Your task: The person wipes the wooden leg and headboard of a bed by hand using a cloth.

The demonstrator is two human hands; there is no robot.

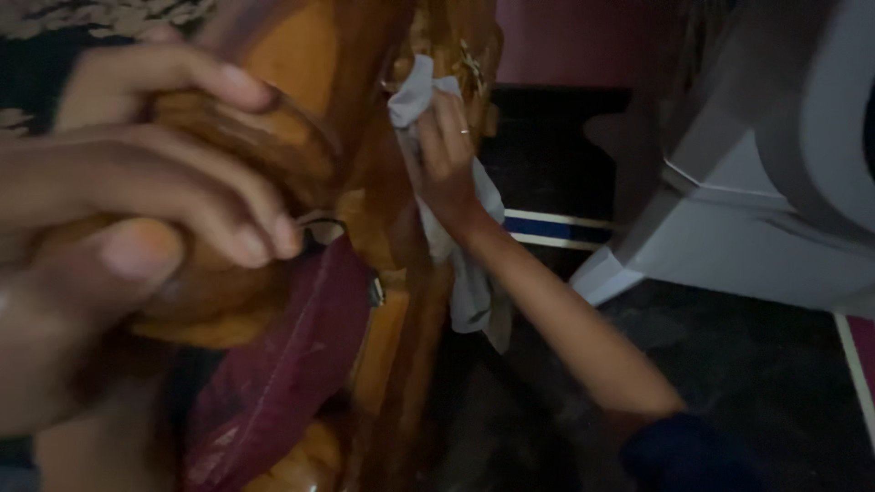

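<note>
left hand [118,210]: very close to the camera, fingers curled and its grip closed around a rounded part of the carved wooden furniture [365,182].
right hand [447,150]: reaches out past the wood, grip closed on a pale grey cloth [469,273], pressing it against the carved edge; a ring shows on one finger.
cloth: bunched at the top under the fingers, the rest hanging down below the wrist beside the wooden upright.
maroon bag [283,364]: hangs against the furniture below the left hand, a dark strap near the fingertips.
white appliance [756,182]: stands well apart, to the right, on the dark floor [747,364].
</note>
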